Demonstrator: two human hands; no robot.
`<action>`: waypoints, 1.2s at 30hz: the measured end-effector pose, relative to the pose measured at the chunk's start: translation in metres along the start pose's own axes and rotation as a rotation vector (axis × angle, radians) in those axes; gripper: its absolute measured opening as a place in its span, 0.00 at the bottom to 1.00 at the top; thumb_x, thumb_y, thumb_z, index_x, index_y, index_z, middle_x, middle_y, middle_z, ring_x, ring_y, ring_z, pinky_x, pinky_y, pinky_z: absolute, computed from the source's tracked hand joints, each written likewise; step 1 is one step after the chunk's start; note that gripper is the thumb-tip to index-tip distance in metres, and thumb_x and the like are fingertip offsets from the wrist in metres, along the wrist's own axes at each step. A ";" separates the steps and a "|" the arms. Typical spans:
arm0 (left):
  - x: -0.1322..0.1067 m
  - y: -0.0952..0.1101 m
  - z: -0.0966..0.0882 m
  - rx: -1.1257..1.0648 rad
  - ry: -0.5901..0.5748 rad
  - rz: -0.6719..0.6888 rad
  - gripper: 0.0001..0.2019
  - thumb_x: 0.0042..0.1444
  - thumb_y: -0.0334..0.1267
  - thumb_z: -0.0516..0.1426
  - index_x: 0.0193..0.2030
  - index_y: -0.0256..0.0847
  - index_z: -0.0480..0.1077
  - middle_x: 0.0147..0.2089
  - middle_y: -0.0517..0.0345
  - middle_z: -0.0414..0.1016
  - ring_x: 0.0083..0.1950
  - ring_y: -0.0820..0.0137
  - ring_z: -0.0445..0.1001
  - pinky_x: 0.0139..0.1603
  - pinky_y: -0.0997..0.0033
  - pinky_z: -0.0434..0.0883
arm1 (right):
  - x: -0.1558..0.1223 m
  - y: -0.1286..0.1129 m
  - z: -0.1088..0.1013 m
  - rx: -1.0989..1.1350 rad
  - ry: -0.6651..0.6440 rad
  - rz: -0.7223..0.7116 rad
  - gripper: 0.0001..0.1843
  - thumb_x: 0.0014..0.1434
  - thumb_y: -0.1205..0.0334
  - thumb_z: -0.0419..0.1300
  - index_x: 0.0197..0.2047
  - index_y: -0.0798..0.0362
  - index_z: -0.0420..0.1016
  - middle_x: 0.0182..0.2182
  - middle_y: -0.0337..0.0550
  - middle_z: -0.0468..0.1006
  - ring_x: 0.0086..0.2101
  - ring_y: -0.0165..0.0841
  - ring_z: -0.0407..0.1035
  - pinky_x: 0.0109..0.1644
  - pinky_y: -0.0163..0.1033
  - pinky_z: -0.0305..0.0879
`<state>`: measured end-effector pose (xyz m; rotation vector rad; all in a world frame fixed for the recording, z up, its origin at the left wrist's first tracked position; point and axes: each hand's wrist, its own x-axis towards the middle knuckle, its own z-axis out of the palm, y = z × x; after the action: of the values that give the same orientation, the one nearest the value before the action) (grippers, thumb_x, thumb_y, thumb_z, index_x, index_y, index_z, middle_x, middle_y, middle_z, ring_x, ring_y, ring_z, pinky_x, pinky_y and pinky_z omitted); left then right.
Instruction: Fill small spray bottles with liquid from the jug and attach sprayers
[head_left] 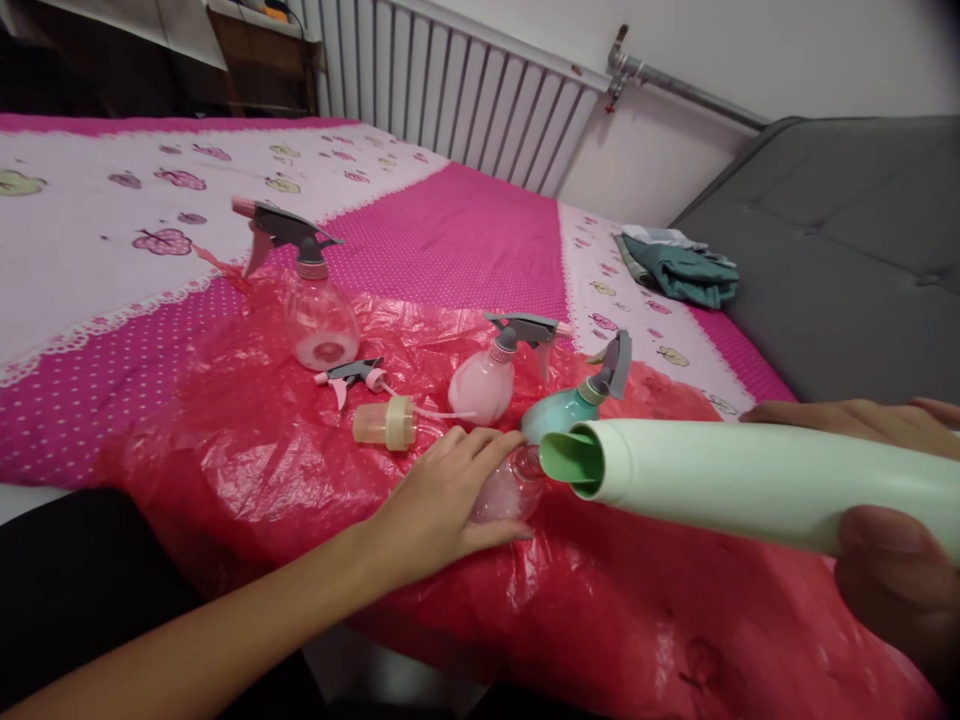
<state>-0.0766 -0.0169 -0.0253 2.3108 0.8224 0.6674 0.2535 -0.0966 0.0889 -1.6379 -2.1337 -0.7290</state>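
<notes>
My right hand (892, 560) is wrapped round a pale green bottle (750, 480), held nearly level with its open green mouth pointing left. That mouth sits right over the neck of a clear pinkish spray bottle body (506, 490), which stands on the red plastic sheet (300, 440). My left hand (442, 500) grips this clear body from the left, fingers curled round it. A loose grey-pink trigger head (352, 375) with its tube lies just beyond, beside a small yellowish cap (386, 422).
A clear spray bottle (315, 300), a pink one (491, 375) and a teal one (581, 395) stand on the sheet. The bed has a pink patterned cover (450, 230). Folded clothes (679, 265) lie far right, by a grey sofa (840, 250). A radiator (457, 90) lines the wall.
</notes>
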 end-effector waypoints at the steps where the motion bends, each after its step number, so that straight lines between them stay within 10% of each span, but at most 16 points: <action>1: 0.000 0.000 0.000 0.000 0.001 0.005 0.38 0.60 0.55 0.67 0.71 0.41 0.61 0.68 0.44 0.71 0.61 0.48 0.73 0.64 0.40 0.71 | 0.000 0.000 -0.001 0.008 0.000 -0.019 0.35 0.63 0.30 0.36 0.46 0.41 0.75 0.34 0.40 0.78 0.36 0.43 0.73 0.59 0.55 0.51; 36: 0.001 0.005 -0.004 -0.018 -0.014 -0.026 0.37 0.60 0.53 0.67 0.71 0.41 0.62 0.67 0.43 0.72 0.62 0.48 0.73 0.65 0.40 0.71 | 0.004 -0.009 -0.009 -0.064 -0.016 -0.119 0.30 0.67 0.38 0.37 0.51 0.44 0.74 0.37 0.42 0.79 0.39 0.44 0.73 0.58 0.55 0.52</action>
<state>-0.0767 -0.0180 -0.0193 2.2821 0.8357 0.6439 0.2437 -0.1004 0.0970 -1.5639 -2.2561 -0.8308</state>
